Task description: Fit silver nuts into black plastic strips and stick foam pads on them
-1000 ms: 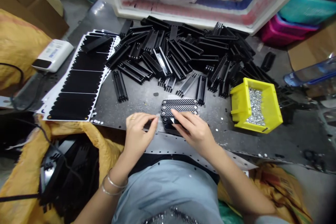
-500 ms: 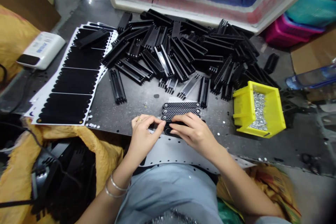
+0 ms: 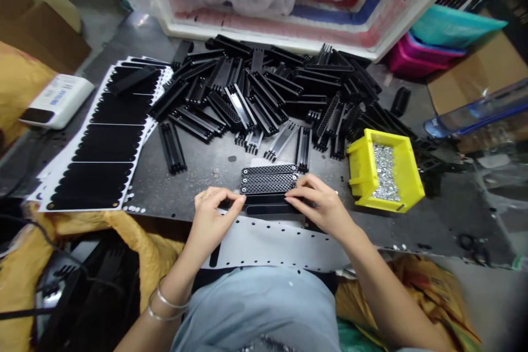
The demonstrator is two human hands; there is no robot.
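Observation:
A black plastic part (image 3: 269,182) lies in front of me, with a lattice pattern along its bars and small metal-looking round pieces at the ends. Along its near edge runs a black strip (image 3: 266,198). My left hand (image 3: 218,210) pinches the strip's left end between thumb and forefinger. At the other end my right hand (image 3: 315,201) has thumb and fingertips closed on it. Another dark bar with a rounded end (image 3: 270,209) shows just below. Under my wrists, a white sheet with black dots (image 3: 276,242) hangs over the table edge.
Black plastic parts (image 3: 264,93) are heaped across the table. Sheets of black round-ended strips (image 3: 103,146) lie left, near a white device (image 3: 60,100). A yellow bin (image 3: 358,168) of small shiny metal pieces stands right. Below left is an open yellow sack (image 3: 142,247).
My right hand has shifted right along the part, uncovering the lattice and the strip between my hands. My left hand still pinches at the left end. The camera view has shifted somewhat.

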